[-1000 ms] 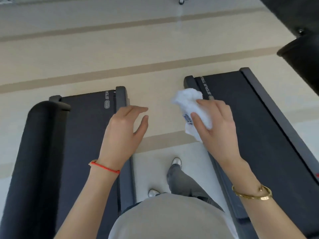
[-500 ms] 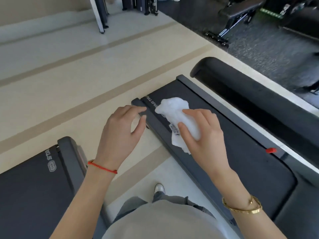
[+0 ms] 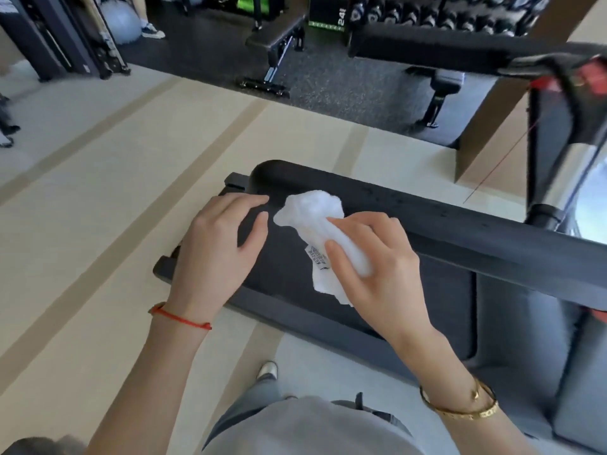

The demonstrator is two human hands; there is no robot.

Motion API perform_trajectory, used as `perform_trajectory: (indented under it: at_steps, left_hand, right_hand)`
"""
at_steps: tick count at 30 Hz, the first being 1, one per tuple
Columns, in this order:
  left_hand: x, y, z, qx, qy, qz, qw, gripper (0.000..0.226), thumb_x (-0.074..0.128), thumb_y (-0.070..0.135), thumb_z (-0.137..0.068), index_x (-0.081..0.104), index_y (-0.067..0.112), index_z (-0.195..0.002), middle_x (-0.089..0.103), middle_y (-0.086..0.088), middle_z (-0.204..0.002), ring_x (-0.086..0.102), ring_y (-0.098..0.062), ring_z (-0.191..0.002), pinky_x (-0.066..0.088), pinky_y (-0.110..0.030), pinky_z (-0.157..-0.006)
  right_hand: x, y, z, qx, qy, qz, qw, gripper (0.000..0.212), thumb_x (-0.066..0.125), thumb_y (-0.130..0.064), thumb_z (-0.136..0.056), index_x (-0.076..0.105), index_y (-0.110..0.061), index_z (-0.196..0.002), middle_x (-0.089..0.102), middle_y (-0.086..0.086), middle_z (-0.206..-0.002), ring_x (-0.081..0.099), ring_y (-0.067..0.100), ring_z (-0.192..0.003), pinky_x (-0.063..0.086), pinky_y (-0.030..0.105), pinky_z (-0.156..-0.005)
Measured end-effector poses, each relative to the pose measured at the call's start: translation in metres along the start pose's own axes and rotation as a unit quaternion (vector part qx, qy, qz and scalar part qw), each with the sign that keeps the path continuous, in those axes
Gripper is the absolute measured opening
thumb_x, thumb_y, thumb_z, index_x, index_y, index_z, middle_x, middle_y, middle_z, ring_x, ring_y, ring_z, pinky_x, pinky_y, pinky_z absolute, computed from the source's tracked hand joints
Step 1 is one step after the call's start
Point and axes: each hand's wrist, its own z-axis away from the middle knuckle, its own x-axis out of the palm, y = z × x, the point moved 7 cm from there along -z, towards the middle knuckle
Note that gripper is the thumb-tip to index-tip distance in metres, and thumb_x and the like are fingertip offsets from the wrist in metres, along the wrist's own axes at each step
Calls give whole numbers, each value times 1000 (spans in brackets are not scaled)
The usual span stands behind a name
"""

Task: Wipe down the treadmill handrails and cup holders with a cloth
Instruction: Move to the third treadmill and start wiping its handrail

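A crumpled white cloth with a small printed label is gripped in my right hand, held in the air over the treadmill deck. My left hand hovers beside it, fingers apart and empty. Just beyond the cloth a long black padded handrail runs from the centre toward the right edge. A second handrail crosses the upper right and meets the console, which is blurred. No cup holders can be made out.
A weight bench stands on dark rubber flooring at the top, with a dumbbell rack behind it. A grey exercise ball and a rack frame are at the upper left. Pale floor lies to the left. My shoe is below.
The view has swung to the right, from the gap between two treadmills onto the right treadmill and its handrails. Both hands keep their pose, with the cloth still in my right hand.
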Motion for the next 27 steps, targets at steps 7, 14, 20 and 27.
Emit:
perform_trajectory:
  at_steps: [7, 14, 20, 27]
  left_hand:
    - [27, 9, -52, 103, -52, 51, 992, 24, 60, 16, -94, 70, 11, -116, 69, 0, -112, 62, -18, -101, 47, -25, -89]
    - [45, 5, -81, 173, -98, 77, 977, 23, 56, 20, -96, 69, 13, -114, 69, 2, -112, 60, -16, -107, 48, -29, -94]
    - [59, -15, -97, 176, -127, 81, 973, 24, 55, 20, -96, 69, 14, -115, 69, 1, -112, 60, -18, -108, 50, -38, -95]
    - [76, -38, -110, 144, -148, 64, 976, 23, 54, 20, -98, 70, 14, -113, 70, 2, -111, 60, -19, -106, 35, -16, -90]
  right_hand:
    - [-17, -2, -3, 49, 86, 50, 994, 26, 56, -33, -96, 71, -21, -114, 60, -4, -110, 51, 19, -91, 45, 30, -79]
    - [-55, 2, 0, 107, 223, 149, 957, 24, 57, -32, -97, 70, -24, -116, 60, -5, -112, 49, 13, -99, 42, 22, -86]
    - [-64, 23, -17, 134, 250, 224, 932, 27, 54, -33, -99, 68, -22, -119, 58, 1, -117, 45, 17, -101, 45, 33, -87]
    - [-4, 39, -61, 122, 60, 295, 946, 33, 48, -37, -96, 67, -25, -122, 58, 2, -111, 47, 25, -94, 39, 36, -86]
